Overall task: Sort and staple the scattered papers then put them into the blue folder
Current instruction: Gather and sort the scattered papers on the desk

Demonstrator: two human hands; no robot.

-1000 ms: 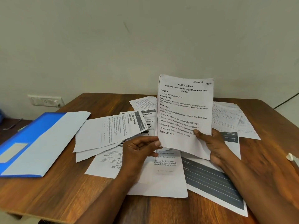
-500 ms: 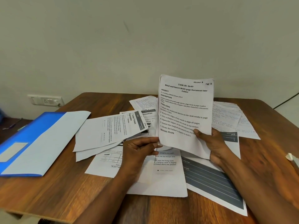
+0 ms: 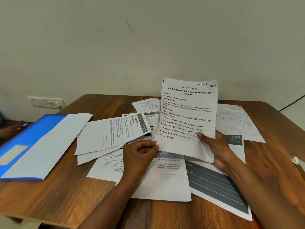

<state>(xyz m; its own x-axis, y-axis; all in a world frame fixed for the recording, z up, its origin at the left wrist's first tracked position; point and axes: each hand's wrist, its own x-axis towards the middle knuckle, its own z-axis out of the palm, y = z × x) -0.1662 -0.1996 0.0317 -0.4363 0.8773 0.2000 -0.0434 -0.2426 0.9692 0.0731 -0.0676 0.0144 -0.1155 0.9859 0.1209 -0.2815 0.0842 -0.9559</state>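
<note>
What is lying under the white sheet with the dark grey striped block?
Under the white sheet with the dark grey striped block only the brown wooden table shows around its edges. Whether other papers lie beneath it cannot be seen.

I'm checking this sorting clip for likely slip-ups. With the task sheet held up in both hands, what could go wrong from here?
1. The held sheet is pinched only near its bottom by the left hand and right hand, so it may flop or slip.
2. The loose papers overlap at mixed angles, so page order could be confused.
3. The blue folder overhangs the table edge and may get knocked off.
</note>
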